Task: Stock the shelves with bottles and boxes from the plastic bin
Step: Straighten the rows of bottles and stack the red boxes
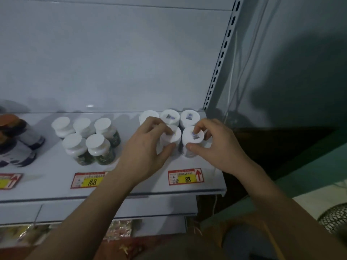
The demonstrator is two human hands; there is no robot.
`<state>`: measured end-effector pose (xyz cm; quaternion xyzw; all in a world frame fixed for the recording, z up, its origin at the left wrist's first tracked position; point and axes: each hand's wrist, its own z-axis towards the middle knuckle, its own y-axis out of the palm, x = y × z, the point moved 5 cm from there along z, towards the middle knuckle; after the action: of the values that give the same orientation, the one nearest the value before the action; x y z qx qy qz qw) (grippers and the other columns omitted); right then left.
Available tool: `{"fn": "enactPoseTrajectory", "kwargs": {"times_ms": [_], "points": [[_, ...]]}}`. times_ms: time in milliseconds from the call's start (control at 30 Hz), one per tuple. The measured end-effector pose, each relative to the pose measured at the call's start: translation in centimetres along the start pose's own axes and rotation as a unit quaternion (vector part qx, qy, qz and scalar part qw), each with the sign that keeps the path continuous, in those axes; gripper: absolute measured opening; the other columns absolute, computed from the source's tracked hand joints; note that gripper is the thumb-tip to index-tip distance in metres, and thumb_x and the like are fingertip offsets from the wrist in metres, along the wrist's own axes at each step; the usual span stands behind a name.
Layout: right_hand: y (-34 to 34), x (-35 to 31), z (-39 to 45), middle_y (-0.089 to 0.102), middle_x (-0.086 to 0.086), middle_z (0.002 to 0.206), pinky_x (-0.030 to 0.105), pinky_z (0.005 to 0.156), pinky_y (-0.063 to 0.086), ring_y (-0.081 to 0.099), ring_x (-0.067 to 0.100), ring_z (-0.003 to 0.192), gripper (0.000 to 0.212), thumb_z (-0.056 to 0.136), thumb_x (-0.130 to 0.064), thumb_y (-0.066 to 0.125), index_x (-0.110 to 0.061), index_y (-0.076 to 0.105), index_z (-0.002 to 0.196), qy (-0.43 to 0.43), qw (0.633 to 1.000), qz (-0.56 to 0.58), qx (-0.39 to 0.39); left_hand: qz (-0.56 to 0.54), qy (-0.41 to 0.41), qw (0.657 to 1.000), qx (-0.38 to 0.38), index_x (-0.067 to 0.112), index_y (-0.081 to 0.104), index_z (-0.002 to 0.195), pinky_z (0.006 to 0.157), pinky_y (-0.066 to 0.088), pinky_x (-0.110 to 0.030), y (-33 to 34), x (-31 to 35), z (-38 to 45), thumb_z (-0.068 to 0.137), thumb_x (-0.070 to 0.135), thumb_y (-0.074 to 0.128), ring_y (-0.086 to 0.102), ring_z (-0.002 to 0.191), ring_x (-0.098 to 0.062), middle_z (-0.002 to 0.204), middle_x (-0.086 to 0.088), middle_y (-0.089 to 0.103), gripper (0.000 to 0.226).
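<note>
Head view: left hand (148,147) and right hand (216,147) each grasp a white-capped bottle (193,137) above the 88 price tag (185,177); three stand behind, bin unseen, remainder unknown.

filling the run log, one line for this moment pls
left hand: grips front-left white bottle | right hand: grips front-right white bottle | shelf: three bottles behind

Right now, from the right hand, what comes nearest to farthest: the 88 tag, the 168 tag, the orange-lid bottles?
1. 88 tag: on the shelf edge, just below and left of the right hand.
2. 168 tag: shelf edge, further left, past the left arm.
3. Orange-lid bottles: far left end.
</note>
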<state>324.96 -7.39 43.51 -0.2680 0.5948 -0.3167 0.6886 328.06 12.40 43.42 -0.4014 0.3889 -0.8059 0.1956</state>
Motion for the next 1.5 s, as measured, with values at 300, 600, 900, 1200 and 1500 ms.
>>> {"fn": "enactPoseTrajectory", "kwargs": {"times_ms": [300,600,900,1200,1500], "points": [[0.2,-0.2,0.1,0.054,-0.017,0.111,0.029,0.081,0.053,0.055,0.001,0.098,0.032,0.081,-0.035,0.081,-0.038,0.054,0.100,-0.025,0.999,-0.012,-0.033,0.000,-0.021,0.999,0.048,0.018,0.061,0.102,0.080,0.051,-0.036,0.4,0.1,-0.3,0.086,0.029,0.073,0.058,0.100,-0.023,0.119,-0.001,0.055,0.023],[0.1,-1.2,0.4,0.053,-0.013,0.118,0.027,0.084,0.051,0.056,0.002,0.102,0.031,0.086,-0.031,0.077,-0.035,0.058,0.109,-0.048,0.995,-0.022,-0.088,0.002,0.023,1.000,-0.017,0.022,0.061,0.105,0.092,0.050,-0.039,-1.5,-1.0,-0.3,0.086,0.028,0.073,0.055,0.110,-0.019,0.121,0.006,0.057,0.023],[-0.2,-1.7,0.7,0.053,-0.015,0.107,0.009,0.067,0.035,0.054,-0.003,0.084,0.029,0.081,-0.041,0.081,-0.033,0.060,0.099,-0.026,0.997,-0.057,-0.041,0.014,0.044,0.998,-0.053,0.024,0.061,0.111,0.092,0.053,-0.031,-1.8,-1.1,-0.4,0.085,0.013,0.075,0.057,0.108,-0.014,0.122,0.009,0.061,0.031],[-0.6,-3.5,0.3,0.055,-0.017,0.110,0.009,0.073,0.035,0.052,-0.006,0.094,0.024,0.089,-0.030,0.074,-0.031,0.065,0.111,-0.081,0.986,-0.085,-0.121,0.019,0.079,0.996,-0.045,0.022,0.067,0.102,0.089,0.040,-0.021,-2.0,-0.4,0.2,0.083,0.023,0.077,0.056,0.098,-0.013,0.106,0.008,0.066,0.021],[0.2,-4.8,0.9,0.055,-0.014,0.108,0.021,0.077,0.042,0.052,0.005,0.097,0.023,0.086,-0.032,0.078,-0.032,0.063,0.104,-0.091,0.981,-0.110,-0.130,-0.017,0.031,0.999,-0.032,0.027,0.064,0.110,0.087,0.044,-0.024,-3.8,-0.8,0.0,0.086,0.033,0.073,0.054,0.104,-0.010,0.114,0.010,0.062,0.026]]}}
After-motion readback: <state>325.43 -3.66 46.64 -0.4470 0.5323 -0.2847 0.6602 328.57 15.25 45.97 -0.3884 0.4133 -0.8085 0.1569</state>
